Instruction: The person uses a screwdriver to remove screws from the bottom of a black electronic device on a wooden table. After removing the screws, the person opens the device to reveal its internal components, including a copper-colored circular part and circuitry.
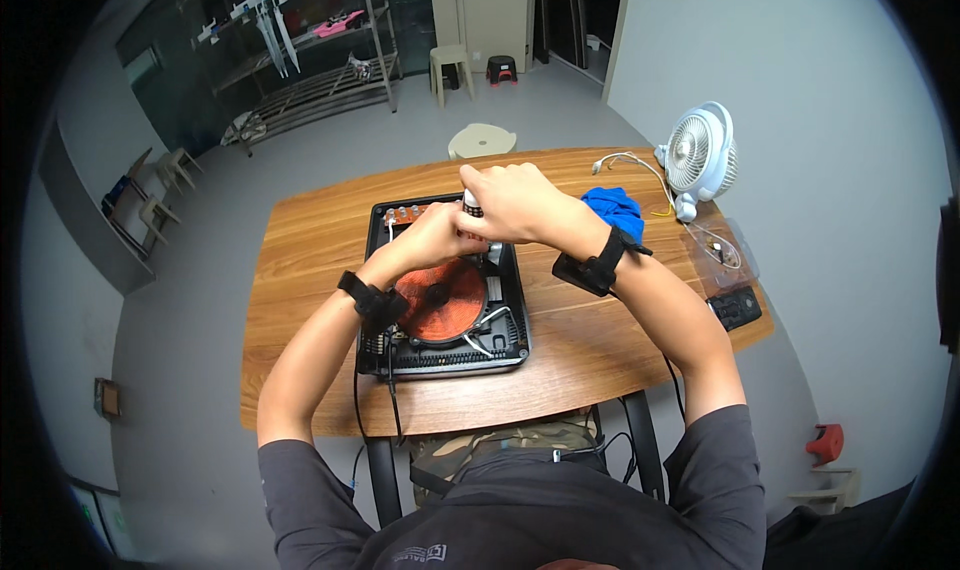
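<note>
An opened induction cooker lies on the table, its round copper coil and black casing exposed. Above its far part, my right hand is closed around a short upright tool with a white and dark patterned handle. Its lower end is hidden, so I cannot tell its exact kind. My left hand meets the right one from the left, fingers closed near the tool's lower part; what they grip is covered. White wires cross the coil's near right side. An orange circuit board shows at the far left corner.
On the wooden table, a blue cloth lies right of my hands. A white fan with its cable stands at the far right. Nearer are a clear plastic tray and a black device. A stool stands beyond.
</note>
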The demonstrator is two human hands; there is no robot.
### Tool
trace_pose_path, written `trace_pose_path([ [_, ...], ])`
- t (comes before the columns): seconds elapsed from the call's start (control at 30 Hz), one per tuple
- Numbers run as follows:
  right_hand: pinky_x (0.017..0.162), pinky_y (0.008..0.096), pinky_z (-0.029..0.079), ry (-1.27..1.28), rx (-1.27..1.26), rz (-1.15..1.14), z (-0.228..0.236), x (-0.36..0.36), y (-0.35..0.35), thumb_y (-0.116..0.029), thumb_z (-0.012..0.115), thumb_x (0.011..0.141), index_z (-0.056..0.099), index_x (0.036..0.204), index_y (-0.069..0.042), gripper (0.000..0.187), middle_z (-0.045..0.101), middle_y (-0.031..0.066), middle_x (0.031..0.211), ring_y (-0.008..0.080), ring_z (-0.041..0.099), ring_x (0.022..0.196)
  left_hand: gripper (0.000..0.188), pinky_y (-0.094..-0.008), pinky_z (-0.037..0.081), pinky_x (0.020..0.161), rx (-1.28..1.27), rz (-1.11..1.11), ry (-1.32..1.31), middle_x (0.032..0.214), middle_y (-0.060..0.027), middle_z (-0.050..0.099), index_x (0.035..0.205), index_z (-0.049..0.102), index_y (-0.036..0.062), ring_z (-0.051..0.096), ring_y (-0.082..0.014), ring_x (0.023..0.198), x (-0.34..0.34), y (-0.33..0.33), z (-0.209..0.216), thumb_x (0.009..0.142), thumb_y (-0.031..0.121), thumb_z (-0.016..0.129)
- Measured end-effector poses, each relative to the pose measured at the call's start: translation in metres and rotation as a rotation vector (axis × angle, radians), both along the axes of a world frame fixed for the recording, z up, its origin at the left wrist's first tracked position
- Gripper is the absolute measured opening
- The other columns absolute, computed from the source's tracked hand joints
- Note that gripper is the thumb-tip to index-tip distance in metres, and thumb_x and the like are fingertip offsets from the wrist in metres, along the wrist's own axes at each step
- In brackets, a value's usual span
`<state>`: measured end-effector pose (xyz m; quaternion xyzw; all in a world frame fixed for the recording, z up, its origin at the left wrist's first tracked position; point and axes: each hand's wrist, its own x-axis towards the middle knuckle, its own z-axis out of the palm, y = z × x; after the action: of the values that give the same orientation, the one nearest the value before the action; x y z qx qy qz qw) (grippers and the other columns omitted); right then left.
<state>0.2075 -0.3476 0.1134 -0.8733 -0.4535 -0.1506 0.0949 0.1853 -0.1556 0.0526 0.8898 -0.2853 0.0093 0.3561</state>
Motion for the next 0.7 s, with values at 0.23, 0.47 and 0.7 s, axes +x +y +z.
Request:
trace_pose_path([
  [0.23,0.064,0.0501,0.055,-0.024,0.079,-0.069,-0.005,-0.001,0.008,-0.042,0.06,0.092,0.062,0.103,0.002,0.046,0.069,0.0221,0.071,0.0425,0.069,0.068,0.029,-0.038,0.055,0.077,0.012,0.159,0.027,0.087,-0.0156,0.074,0.095,0.073,0.0004,0.072,-0.0281,0.082,-0.009,-0.016,0.006,0.08,0.022,0.084],
  [0.47,0.072,0.0536,0.055,0.065,0.146,0.034,-0.005,0.002,0.006,-0.037,0.062,0.082,0.056,0.102,-0.001,0.042,0.071,0.0233,0.087,0.0453,0.069,0.081,0.032,-0.0392,0.055,0.082,0.037,0.103,0.129,0.096,-0.0166,0.076,0.104,0.069,-0.0029,0.073,-0.0261,0.09,-0.013,-0.004,0.018,0.084,0.02,0.079],
  [0.7,0.069,0.0493,0.057,0.035,-0.019,-0.096,0.014,-0.013,0.015,-0.042,0.064,0.087,0.063,0.092,0.0,0.042,0.072,0.0212,0.086,0.0405,0.071,0.08,0.027,-0.0379,0.056,0.08,-0.028,0.088,0.027,0.091,-0.015,0.076,0.096,0.071,-0.0006,0.073,-0.0257,0.086,-0.015,-0.001,0.007,0.082,0.02,0.082],
])
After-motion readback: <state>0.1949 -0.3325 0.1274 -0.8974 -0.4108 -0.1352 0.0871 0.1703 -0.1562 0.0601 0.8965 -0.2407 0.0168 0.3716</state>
